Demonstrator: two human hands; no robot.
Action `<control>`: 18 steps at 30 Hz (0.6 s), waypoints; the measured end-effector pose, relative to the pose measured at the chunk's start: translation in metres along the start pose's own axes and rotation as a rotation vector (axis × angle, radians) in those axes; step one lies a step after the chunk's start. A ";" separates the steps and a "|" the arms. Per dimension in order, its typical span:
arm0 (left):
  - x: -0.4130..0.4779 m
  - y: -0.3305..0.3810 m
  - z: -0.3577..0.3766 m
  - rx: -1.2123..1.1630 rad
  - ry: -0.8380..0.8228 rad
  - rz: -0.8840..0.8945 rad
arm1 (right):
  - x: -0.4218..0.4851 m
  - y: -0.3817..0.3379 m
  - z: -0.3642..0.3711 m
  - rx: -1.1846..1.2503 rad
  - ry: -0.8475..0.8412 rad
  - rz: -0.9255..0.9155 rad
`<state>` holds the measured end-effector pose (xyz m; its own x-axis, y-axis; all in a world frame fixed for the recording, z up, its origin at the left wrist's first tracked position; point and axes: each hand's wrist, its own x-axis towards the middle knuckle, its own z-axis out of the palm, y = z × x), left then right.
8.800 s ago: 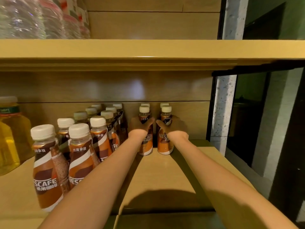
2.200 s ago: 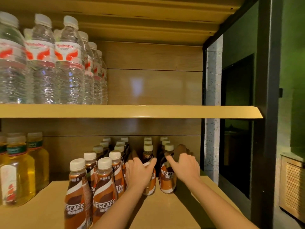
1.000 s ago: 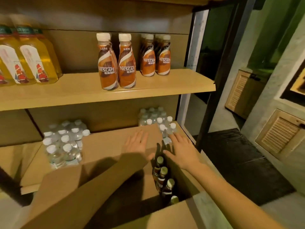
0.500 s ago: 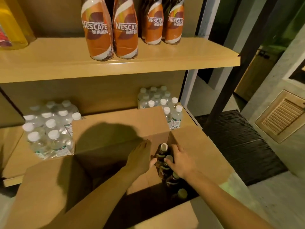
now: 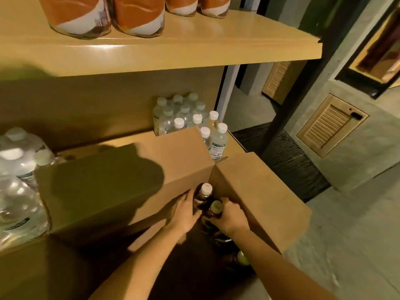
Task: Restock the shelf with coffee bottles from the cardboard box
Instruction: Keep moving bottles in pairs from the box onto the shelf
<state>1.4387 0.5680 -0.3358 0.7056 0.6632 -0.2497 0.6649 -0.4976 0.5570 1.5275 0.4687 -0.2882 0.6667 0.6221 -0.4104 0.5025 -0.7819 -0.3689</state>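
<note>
An open cardboard box (image 5: 259, 191) stands on the floor below the shelf, its flaps raised. Dark coffee bottles stand in a row along its right inner wall. My left hand (image 5: 184, 213) wraps around the farthest coffee bottle (image 5: 203, 194), the one with a white cap. My right hand (image 5: 230, 217) grips the second coffee bottle (image 5: 215, 210) just behind it. A third bottle cap (image 5: 242, 257) shows deeper in the box beside my right forearm. On the wooden shelf (image 5: 194, 48) above stand orange coffee bottles (image 5: 138, 16); only their bases show.
Packs of small water bottles (image 5: 188, 118) sit on the low shelf behind the box's far flap. Larger wrapped water bottles (image 5: 17, 180) lie at the left. A black shelf post (image 5: 303, 89) rises at the right, with a dark floor mat (image 5: 287, 161) and louvred wall vents beyond.
My hands left the bottles on the shelf, my view dropped to the box, and both hands sank into it. Each hand has now closed around a coffee bottle.
</note>
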 end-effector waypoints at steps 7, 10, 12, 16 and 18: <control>0.018 -0.003 0.027 -0.086 0.081 0.067 | 0.022 0.001 0.013 0.072 -0.005 0.085; 0.022 0.003 0.035 -0.096 0.114 0.021 | 0.028 0.002 0.017 0.035 -0.022 0.067; 0.027 0.006 0.036 -0.077 0.135 -0.008 | 0.030 0.003 0.019 0.008 -0.036 0.067; 0.034 0.010 0.036 -0.005 0.153 -0.021 | 0.031 0.005 0.024 -0.034 -0.009 0.080; 0.036 0.009 0.038 0.041 0.164 -0.017 | 0.030 0.005 0.028 -0.056 0.001 0.078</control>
<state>1.4795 0.5658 -0.3695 0.6470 0.7523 -0.1246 0.6882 -0.5056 0.5203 1.5345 0.4843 -0.3251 0.7056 0.5592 -0.4352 0.4792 -0.8290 -0.2883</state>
